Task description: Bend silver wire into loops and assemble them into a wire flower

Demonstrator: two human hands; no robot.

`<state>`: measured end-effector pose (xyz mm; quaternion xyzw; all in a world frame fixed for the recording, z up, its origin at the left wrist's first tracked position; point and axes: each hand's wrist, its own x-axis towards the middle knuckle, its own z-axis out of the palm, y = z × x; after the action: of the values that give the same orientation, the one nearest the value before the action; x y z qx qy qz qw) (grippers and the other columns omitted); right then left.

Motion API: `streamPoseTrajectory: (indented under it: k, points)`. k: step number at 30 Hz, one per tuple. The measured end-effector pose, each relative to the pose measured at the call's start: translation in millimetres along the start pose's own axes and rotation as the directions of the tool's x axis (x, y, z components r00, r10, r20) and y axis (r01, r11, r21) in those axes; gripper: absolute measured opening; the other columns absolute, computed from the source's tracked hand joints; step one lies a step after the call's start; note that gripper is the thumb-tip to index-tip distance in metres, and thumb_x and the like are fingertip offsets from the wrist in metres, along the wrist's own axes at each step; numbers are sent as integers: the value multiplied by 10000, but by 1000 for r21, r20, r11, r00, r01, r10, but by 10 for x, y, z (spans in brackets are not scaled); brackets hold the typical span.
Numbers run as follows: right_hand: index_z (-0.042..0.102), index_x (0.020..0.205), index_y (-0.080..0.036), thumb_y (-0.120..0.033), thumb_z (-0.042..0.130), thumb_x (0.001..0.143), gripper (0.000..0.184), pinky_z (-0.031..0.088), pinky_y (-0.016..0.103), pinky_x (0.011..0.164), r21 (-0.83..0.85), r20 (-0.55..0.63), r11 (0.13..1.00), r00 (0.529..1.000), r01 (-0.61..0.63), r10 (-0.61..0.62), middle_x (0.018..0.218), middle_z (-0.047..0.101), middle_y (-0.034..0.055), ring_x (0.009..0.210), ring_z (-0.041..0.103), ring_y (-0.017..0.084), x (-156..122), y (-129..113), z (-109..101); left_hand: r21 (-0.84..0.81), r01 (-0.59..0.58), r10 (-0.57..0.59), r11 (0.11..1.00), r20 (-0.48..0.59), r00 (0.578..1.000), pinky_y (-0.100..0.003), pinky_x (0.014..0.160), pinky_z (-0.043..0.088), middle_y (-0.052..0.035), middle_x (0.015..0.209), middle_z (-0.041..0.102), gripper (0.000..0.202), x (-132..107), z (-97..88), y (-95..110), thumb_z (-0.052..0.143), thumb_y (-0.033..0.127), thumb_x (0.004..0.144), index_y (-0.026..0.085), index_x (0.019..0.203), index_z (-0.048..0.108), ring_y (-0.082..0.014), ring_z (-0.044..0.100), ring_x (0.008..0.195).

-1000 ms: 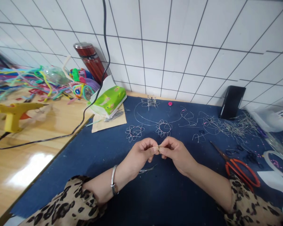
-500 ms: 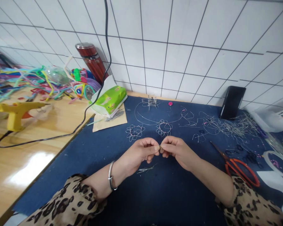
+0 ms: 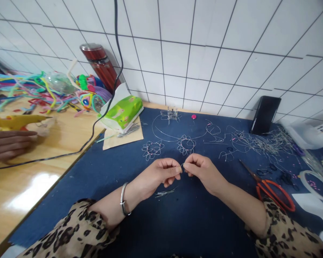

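Observation:
My left hand (image 3: 161,173) and my right hand (image 3: 201,171) meet fingertip to fingertip over the blue mat (image 3: 102,172). Both pinch a tiny piece of thin wire (image 3: 182,165) between thumb and forefinger. A small bundle of short wire pieces (image 3: 165,192) lies on the mat just under my left hand. Two finished wire flowers (image 3: 152,148) (image 3: 186,144) lie a little beyond my hands. A silver bangle (image 3: 123,199) sits on my left wrist.
Orange-handled scissors (image 3: 271,186) lie right, near a tangle of wire scraps (image 3: 258,143) and a black phone (image 3: 264,115) against the tiled wall. Left: a green tissue pack (image 3: 122,114), red flask (image 3: 100,66), pipe cleaners (image 3: 37,93), black cable. Another person's hand (image 3: 8,145) reaches by a yellow glue gun (image 3: 14,122).
Another person's hand has come in at the left edge by the glue gun, which now lies lower. My hands stay pinched together, shifted slightly up.

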<state>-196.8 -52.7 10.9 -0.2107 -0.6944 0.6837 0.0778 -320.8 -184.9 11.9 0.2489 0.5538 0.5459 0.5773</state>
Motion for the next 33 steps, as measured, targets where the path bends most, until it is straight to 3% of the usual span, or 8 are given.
streamPoseTrajectory:
  k: [11,19,25,33]
  points:
    - [524,701,-189,-277,531,799,131,369,248,600,-68,-19,994,996,84,-86,635,508,-36,594,453,92,-49,22,71,-4,-86,85,996,-73,994,-184,482,313,8,667,539,107,7,64,-92,560,246,794,144,766,543,-55,415,515]
    - [520,699,-191,-274,520,804,134,363,250,597,-78,-45,992,994,96,-100,636,517,-33,610,459,100,-57,90,96,-55,-86,81,995,-95,992,-191,477,314,14,643,528,105,8,82,-120,576,246,777,148,758,541,-54,402,492]
    - [528,713,-193,-275,513,810,129,360,254,593,-78,-64,991,992,106,-111,652,528,-26,625,470,106,-55,122,105,-50,-91,87,995,-69,994,-198,491,339,11,667,526,111,-5,82,-96,560,256,802,150,774,543,-58,416,514]
    - [512,683,-196,-275,513,810,149,338,248,567,-152,-41,984,994,96,-103,630,473,-39,587,409,95,-77,50,88,23,-15,14,1000,55,998,-192,480,324,-18,744,569,159,-35,-37,47,558,306,805,150,824,580,-76,472,568]
